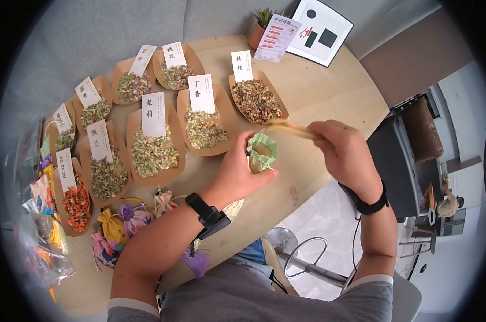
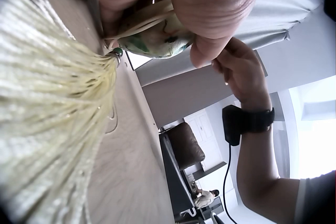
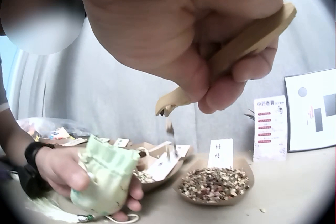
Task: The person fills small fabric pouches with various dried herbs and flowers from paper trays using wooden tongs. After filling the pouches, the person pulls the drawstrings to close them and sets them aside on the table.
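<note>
My left hand (image 1: 237, 169) holds a small pale green drawstring pouch (image 3: 107, 174) upright, its gathered mouth open at the top. A cream tassel (image 2: 58, 108) hangs from the pouch cord, large in the left wrist view. The right hand (image 1: 347, 158) pinches a wooden scoop (image 3: 244, 43) by its handle, with the tip tilted down over the pouch mouth. In the right wrist view, blurred bits fall below the scoop's tip. Just beyond the pouch sits a brown paper tray (image 1: 281, 102) of chopped dried herbs (image 1: 256, 99) with a label card (image 1: 241, 63).
Several more labelled trays of dried herbs, one with orange petals (image 1: 76, 206), spread across the table (image 1: 307, 80). Finished-looking colourful pouches (image 1: 114, 225) lie by my left forearm. A printed card (image 1: 277, 37), a potted plant (image 1: 258, 35) and a framed picture (image 1: 320, 32) stand at the back.
</note>
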`<state>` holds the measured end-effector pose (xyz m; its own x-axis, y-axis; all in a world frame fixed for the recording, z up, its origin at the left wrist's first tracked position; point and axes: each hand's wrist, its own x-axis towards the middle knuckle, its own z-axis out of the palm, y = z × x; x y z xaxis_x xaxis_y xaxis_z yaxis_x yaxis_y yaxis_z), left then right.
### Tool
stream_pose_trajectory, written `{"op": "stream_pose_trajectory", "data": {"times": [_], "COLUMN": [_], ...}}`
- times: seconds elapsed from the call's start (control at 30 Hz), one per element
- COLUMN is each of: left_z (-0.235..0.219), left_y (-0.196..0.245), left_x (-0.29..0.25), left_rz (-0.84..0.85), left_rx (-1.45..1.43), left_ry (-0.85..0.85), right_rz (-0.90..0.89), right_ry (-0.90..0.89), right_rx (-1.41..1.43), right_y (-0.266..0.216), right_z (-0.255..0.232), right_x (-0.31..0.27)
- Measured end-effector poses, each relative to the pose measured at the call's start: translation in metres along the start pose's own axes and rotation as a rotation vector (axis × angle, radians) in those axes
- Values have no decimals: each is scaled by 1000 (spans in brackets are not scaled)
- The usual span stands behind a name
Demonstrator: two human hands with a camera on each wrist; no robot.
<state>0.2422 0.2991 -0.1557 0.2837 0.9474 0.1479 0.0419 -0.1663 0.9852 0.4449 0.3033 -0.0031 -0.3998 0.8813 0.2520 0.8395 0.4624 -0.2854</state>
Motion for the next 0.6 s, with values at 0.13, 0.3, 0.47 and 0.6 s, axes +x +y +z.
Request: {"op": "stream_pose_trajectory", "data": {"times": [0.13, 0.3, 0.47, 0.6], "left_z": [2, 1, 2, 2], "left_y": [-2, -6, -2, -4], "left_x": [0, 0, 0, -1], "left_rz": [33, -31, 1, 12], "left_rx": [-9, -61, 8, -5], "left_ry": [12, -7, -1, 10], "right_rz": [-108, -50, 217, 201], "right_ry": [-212, -100, -221, -234], "right_rx": [-33, 25, -120, -117], "right_y": [-3, 17, 60, 70], "right_z": [2, 1, 36, 52], "right_x": [-3, 12, 28, 34]}}
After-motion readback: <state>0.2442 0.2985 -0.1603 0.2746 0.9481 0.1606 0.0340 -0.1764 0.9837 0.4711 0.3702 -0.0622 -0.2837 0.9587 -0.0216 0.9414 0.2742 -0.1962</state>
